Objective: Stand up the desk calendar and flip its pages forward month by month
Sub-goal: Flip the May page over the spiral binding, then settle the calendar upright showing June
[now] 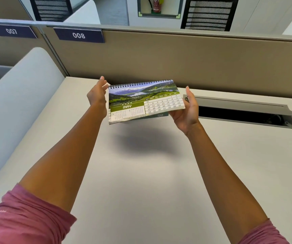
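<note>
Office: numbered cubicle partitions [159, 55], desk [141, 173], mesh chairs [208, 14].

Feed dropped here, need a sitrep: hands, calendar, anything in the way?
Left hand and right hand grip calendar ends. Calendar off desk, not standing, May showing. Cable hatch open at right, not blocking.

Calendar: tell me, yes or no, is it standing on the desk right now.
No, the calendar is held in the air between the left hand and right hand, its shadow falling on the desk below.
</note>
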Motion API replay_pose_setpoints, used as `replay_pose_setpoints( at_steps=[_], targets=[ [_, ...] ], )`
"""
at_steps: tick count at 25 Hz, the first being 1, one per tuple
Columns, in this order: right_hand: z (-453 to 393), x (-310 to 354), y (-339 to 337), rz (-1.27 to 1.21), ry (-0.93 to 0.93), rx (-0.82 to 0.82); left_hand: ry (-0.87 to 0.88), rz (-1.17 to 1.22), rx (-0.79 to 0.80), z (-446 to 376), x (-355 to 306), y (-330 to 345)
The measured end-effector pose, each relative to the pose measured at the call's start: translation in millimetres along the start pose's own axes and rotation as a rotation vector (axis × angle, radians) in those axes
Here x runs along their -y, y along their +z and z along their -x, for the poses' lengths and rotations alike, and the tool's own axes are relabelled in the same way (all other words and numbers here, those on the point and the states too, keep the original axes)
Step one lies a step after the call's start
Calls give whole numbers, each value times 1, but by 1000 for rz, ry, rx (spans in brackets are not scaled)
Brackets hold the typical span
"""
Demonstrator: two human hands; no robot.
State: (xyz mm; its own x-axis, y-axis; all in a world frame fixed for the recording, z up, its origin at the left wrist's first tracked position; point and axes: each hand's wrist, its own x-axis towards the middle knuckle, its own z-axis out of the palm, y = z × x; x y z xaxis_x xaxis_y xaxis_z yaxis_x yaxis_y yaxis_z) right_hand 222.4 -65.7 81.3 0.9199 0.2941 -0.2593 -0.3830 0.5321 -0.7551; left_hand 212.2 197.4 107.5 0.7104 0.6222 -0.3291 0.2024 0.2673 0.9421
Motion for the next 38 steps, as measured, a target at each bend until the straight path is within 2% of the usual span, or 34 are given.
replay_pose_setpoints(
  at_steps=[6,12,14,18,20,22,25,27,32,38],
  targets=[
    [-14,25,20,-296,-120,98,-27,95,68,-1,-1,0],
    [-33,37,32,-231,-168,75,-2,135,33,-1,5,6],
    [-37,34,31,-160,-170,0,15,123,-6,-2,7,8],
    [-42,12,22,281,-233,-430,56,19,-49,-4,17,12],
    [-43,-2,16,505,-217,-583,67,-2,-68,-5,20,11],
    [-47,-16,7,686,-146,-599,81,5,-104,-6,21,10],
    [-52,-35,-2,859,-31,-483,87,-26,-134,-7,21,10],
    [-52,-45,-3,949,-22,-454,81,-49,-146,-9,22,9],
    [-45,-58,-3,893,-123,-463,55,-49,-166,-12,22,5],
    [-37,-57,-9,785,-179,-628,40,-46,-177,-11,23,6]
  ],
)
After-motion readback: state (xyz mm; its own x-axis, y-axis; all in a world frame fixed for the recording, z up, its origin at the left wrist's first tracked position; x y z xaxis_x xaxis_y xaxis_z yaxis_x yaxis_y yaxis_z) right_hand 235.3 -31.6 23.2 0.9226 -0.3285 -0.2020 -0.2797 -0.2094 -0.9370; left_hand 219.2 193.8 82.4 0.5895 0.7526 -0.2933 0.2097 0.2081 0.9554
